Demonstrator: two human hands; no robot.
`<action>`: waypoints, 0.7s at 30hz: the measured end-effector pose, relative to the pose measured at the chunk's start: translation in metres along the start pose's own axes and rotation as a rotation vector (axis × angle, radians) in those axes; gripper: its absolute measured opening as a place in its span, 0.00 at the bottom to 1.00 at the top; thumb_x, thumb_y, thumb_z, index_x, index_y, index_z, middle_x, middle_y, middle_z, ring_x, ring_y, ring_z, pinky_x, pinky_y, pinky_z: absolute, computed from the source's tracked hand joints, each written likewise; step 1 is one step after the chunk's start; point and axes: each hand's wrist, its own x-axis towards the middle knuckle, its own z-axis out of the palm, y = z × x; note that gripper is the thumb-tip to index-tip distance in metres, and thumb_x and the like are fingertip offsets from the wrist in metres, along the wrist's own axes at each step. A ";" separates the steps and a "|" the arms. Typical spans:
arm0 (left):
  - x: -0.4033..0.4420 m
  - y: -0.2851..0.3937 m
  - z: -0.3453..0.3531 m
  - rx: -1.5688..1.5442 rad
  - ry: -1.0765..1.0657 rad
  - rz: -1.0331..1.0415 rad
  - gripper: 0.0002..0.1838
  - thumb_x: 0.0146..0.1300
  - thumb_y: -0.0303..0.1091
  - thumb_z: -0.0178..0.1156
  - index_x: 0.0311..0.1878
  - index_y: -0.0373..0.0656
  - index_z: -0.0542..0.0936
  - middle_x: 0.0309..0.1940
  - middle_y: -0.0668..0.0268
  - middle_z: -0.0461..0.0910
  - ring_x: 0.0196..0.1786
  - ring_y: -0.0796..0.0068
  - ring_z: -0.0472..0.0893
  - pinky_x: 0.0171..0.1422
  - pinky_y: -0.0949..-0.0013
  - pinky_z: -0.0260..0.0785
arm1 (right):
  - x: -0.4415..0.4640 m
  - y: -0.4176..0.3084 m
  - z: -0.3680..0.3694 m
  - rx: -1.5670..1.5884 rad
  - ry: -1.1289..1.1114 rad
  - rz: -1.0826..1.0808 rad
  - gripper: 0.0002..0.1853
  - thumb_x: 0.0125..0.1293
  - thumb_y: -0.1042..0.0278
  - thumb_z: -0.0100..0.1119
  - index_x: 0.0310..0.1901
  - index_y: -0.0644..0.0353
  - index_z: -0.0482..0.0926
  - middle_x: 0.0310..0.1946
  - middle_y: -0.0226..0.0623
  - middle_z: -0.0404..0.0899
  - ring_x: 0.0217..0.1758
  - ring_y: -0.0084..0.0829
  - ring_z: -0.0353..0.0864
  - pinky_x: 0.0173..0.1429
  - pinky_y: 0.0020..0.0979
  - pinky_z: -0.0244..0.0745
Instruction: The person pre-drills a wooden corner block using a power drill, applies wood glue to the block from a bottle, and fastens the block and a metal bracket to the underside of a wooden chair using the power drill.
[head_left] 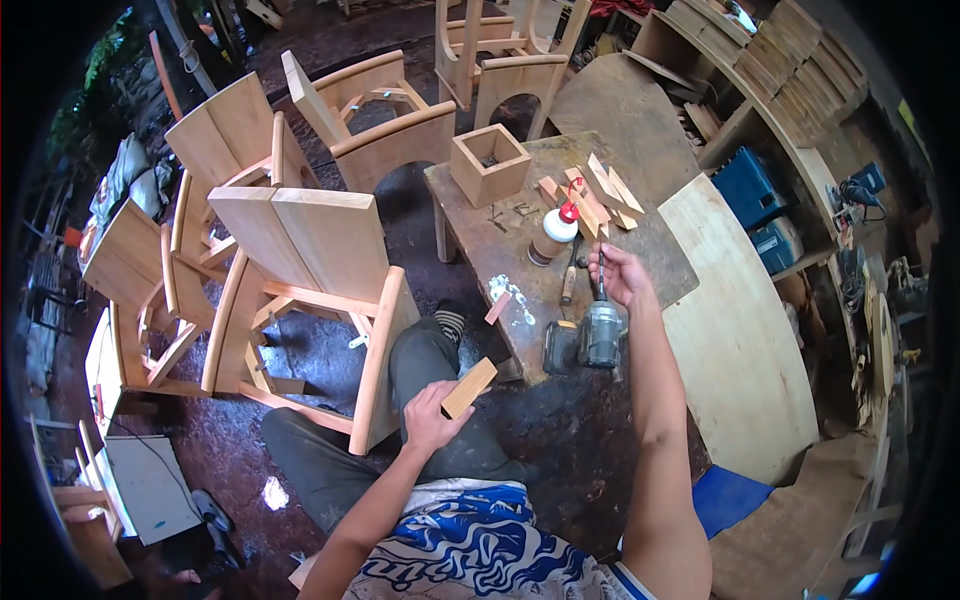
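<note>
My left hand [428, 418] is closed around a short wooden block [470, 388], held above my lap. Over the low worktable, the fingers of my right hand [622, 276] pinch at the thin bit of a cordless drill [600, 335]; a small piece between the fingertips would be too small to make out. The drill lies at the near edge of the table with its battery to the left. Close by are a glue bottle [553, 238] with a red cap and a screwdriver [570, 284]. A small wood offcut [497, 307] rests by a white glue smear.
A wooden chair [310, 240] stands left of my knees, with several similar chairs behind. On the worktable [470, 240] sit an open wooden box [490, 165], loose screws [525, 210] and wood strips [610, 190]. A plywood sheet [745, 330] lies right; shelves hold blue cases [748, 190].
</note>
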 end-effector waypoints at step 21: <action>0.028 -0.006 0.006 -0.425 -0.077 -0.441 0.26 0.55 0.37 0.82 0.56 0.41 0.86 0.46 0.59 0.92 0.48 0.70 0.91 0.56 0.66 0.81 | -0.152 0.158 0.008 -0.462 0.189 -0.379 0.31 0.50 0.82 0.71 0.60 0.63 0.80 0.49 0.30 0.84 0.54 0.29 0.84 0.63 0.33 0.78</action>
